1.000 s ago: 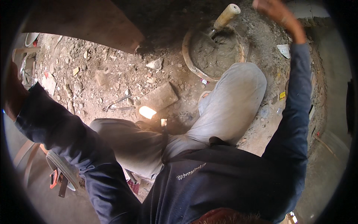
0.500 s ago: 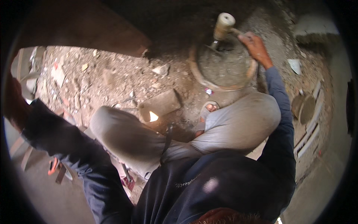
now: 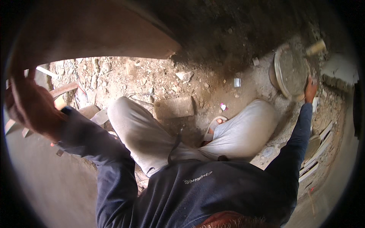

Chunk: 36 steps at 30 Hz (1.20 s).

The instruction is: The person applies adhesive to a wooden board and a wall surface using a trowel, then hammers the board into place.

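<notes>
At the far left my left hand is raised, its fingers bent at the near corner of a large flat brown board. The board spans the upper left, and the hand's far fingers are partly lost in shadow. My right hand is closed on the near right rim of a round pan of wet grey mortar. That arm stretches out to the right, and the pan looks tilted. A trowel's pale wooden handle sticks out past the pan's far right side; its blade cannot be made out.
A brick-like block lies before my knees on rubble-strewn ground. A stone and a small shiny square piece lie beyond it. Pale strips lie at the right, wood pieces at the left. A pale slab borders the pan.
My right hand has shifted the pan, with the trowel, rightward away from my knee. My left hand has come further into view, and the board's corner reaches further right.
</notes>
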Available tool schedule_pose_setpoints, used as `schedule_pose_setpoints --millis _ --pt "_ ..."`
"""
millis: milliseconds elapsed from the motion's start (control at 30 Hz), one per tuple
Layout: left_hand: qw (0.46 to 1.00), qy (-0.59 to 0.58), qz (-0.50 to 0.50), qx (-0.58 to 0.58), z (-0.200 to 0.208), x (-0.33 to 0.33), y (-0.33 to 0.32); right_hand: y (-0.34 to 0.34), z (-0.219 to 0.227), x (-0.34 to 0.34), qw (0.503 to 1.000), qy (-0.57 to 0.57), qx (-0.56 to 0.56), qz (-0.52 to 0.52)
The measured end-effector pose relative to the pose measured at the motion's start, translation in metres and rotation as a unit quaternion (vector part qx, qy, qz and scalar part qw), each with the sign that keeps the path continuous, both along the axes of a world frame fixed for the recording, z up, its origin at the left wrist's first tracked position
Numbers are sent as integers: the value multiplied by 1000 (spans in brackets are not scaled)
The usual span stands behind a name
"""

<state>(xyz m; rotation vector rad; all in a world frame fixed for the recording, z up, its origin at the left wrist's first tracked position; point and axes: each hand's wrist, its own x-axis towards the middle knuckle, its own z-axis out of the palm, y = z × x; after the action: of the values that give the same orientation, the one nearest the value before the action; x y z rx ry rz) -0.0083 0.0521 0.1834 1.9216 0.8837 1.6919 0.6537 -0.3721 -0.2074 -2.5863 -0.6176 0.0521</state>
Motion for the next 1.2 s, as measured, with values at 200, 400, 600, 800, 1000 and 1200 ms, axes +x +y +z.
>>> schedule_pose_setpoints --millis 200,400,600,800,1000,1200 --pt "993 91 71 -36 12 33 -33 -40 -11 -27 986 138 90 10" --pt "997 33 54 -48 17 53 -28 -107 11 22 898 141 -401 112" --pt "994 43 59 -77 19 46 -45 37 195 -191 777 515 -229 282" --pt "993 91 44 -67 25 51 -35 194 159 -309 866 53 52 494" --pt "993 95 31 -59 26 48 -43 328 142 -422 838 79 249 479" --pt "978 165 103 -74 30 42 -43 371 98 -457 776 210 344 485"
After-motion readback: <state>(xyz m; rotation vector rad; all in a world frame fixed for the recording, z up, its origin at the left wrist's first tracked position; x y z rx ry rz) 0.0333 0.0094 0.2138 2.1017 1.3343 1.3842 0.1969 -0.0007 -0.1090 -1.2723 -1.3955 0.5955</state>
